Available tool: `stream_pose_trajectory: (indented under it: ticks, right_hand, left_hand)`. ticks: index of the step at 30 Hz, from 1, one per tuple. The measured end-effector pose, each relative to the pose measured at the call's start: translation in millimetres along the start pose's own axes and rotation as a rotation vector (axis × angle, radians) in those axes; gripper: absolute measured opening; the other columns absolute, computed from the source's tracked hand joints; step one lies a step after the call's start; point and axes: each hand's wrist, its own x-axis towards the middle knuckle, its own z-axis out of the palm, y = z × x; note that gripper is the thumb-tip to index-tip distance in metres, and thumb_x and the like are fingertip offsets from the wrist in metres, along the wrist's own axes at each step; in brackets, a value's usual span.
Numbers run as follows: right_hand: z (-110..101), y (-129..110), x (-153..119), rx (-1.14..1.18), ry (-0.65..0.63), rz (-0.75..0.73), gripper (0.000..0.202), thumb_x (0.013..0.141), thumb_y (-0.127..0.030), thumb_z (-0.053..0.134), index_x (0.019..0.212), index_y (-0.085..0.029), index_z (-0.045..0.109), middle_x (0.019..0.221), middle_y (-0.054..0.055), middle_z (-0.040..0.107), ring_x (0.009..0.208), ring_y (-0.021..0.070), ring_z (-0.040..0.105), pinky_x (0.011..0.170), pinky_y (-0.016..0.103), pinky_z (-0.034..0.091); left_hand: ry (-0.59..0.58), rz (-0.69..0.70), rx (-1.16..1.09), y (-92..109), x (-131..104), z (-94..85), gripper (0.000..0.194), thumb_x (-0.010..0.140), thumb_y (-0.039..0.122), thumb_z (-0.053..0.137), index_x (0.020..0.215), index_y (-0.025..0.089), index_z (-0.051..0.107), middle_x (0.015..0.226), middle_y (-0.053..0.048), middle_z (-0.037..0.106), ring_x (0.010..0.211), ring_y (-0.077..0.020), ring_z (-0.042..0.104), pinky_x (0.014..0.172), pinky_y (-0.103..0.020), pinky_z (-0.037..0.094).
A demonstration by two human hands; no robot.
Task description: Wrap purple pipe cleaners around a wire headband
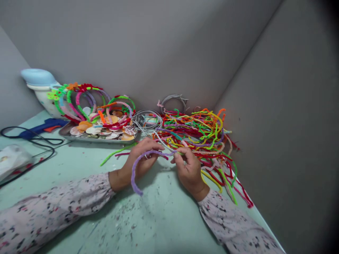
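A purple pipe cleaner band (135, 165) curves down in front of my left hand (140, 158), its thick end hanging free above the table. My left thumb and fingers are closed around its upper stretch. Thumb and fingertips of my right hand (188, 169) pinch the band's thinner, twisted-looking end. A thin pale wire (162, 139) runs from behind down to my right fingertips. Between my hands shows a short red tip, and whether it belongs to the held piece I cannot tell.
Behind my right hand lies a heap of coloured pipe cleaners (193, 128), beside wire coils (148, 118). A metal tray (97, 141) holds shells and colourful headbands (79, 102). Further left are a blue glue gun (39, 128), a black cord (53, 150), a plastic bag (13, 160) and a blue-lidded container (39, 77). Walls stand behind and right.
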Motion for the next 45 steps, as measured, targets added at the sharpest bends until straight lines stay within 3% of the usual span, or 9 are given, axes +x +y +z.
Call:
stream_pose_trajectory:
  ticks: [4,7,17,28,45]
  right_hand:
    - [-1.0,-2.4,-0.4,0.036,-0.052,0.022,0.008,0.090,-0.025,0.050,0.094,-0.022,0.055,0.068,-0.002,0.062,0.061,0.0144,0.061,0.064,0.029,0.050]
    - [-1.3,-3.3,-0.7,0.049,-0.087,0.018,0.007,0.090,-0.025,0.050,0.092,-0.021,0.055,0.066,-0.003,0.060,0.059,0.0138,0.060,0.067,0.030,0.050]
    - [-0.5,-4.9,-2.4,0.051,-0.168,-0.043,0.010,0.089,-0.025,0.049,0.090,-0.020,0.058,0.072,0.001,0.061,0.062,0.0139,0.058,0.061,0.027,0.048]
    - [-1.1,-5.8,-1.6,0.032,-0.170,-0.074,0.010,0.090,-0.024,0.049,0.090,-0.019,0.057,0.074,0.001,0.060,0.064,0.0135,0.058,0.067,0.028,0.047]
    - [0.0,-5.9,-1.4,-0.012,-0.137,-0.215,0.007,0.088,-0.017,0.050,0.090,-0.018,0.056,0.080,0.004,0.061,0.069,0.0146,0.059,0.064,0.027,0.048]
  left_hand:
    - [0.098,0.242,0.331,-3.7,-3.3,-5.2,0.016,0.083,0.022,0.061,0.097,0.024,0.068,0.096,-0.006,0.060,0.089,-0.0188,0.054,0.083,-0.034,0.040]
    - [0.075,0.323,0.459,-6.3,-1.2,-6.1,0.016,0.083,0.027,0.064,0.099,0.028,0.069,0.096,-0.004,0.065,0.094,-0.0206,0.054,0.089,-0.038,0.034]
    - [-0.057,0.327,0.488,1.5,2.9,-7.5,0.012,0.086,0.034,0.061,0.090,0.027,0.070,0.085,-0.002,0.068,0.086,-0.0173,0.056,0.089,-0.036,0.032]
    - [0.042,0.487,0.466,-11.4,4.0,-2.3,0.011,0.083,0.033,0.066,0.090,0.024,0.065,0.082,0.000,0.066,0.079,-0.0152,0.057,0.087,-0.036,0.034]
    - [-0.021,0.367,0.345,-3.0,1.4,-2.7,0.015,0.086,0.035,0.061,0.082,0.021,0.064,0.081,-0.002,0.066,0.080,-0.0160,0.056,0.085,-0.036,0.033]
